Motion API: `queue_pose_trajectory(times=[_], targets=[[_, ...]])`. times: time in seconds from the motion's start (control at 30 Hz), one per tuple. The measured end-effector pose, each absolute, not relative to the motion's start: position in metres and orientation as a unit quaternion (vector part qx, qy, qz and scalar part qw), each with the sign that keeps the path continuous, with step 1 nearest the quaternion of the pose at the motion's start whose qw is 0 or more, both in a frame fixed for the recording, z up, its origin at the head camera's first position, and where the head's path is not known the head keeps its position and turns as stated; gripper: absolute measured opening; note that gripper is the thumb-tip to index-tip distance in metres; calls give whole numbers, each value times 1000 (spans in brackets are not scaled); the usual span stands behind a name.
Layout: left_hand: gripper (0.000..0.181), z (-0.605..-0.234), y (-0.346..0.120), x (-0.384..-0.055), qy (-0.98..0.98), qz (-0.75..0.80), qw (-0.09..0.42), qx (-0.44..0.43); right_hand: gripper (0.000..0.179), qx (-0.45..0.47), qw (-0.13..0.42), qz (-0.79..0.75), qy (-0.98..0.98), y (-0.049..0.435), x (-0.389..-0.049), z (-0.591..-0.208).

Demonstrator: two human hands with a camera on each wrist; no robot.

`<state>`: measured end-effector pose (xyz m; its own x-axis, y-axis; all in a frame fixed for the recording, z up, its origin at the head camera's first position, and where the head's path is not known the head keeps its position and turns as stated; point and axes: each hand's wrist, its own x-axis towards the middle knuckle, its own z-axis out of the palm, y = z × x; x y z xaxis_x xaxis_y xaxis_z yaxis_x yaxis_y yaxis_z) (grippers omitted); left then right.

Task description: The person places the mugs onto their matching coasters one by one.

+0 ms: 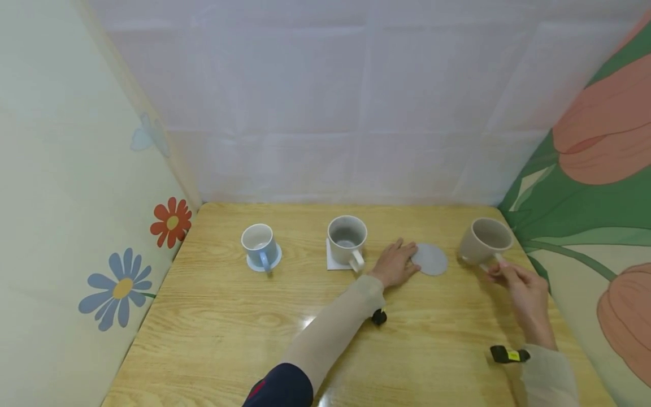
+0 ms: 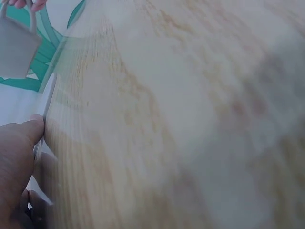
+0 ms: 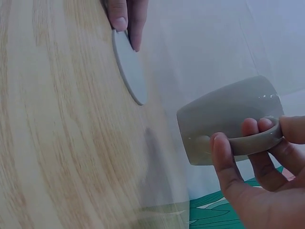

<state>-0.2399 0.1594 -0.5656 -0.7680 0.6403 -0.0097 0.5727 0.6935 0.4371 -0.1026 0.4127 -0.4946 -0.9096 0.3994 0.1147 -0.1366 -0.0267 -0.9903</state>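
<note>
My right hand grips the handle of a grey-beige mug, fingers curled through it and thumb on top. The mug is raised off the table and tilted, its shadow falling on the wood. To its left, a round grey coaster lies on the table. My left hand holds this coaster at its left edge, with thumb and a finger on the rim in the right wrist view. In the left wrist view the thumb touches the coaster's edge; the other fingers are mostly hidden.
A white mug stands on a square white coaster just left of my left hand. Farther left, a blue-and-white mug sits on a round pale coaster. A white sheet backs the wooden table; flowered panels flank it.
</note>
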Motion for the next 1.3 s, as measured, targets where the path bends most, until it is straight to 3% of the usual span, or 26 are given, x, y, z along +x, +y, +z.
queue_pose_trajectory(times=[1.3], targets=[[63, -571, 161, -241, 918, 219, 66, 325, 24, -42, 196, 706, -679, 397, -99, -476]])
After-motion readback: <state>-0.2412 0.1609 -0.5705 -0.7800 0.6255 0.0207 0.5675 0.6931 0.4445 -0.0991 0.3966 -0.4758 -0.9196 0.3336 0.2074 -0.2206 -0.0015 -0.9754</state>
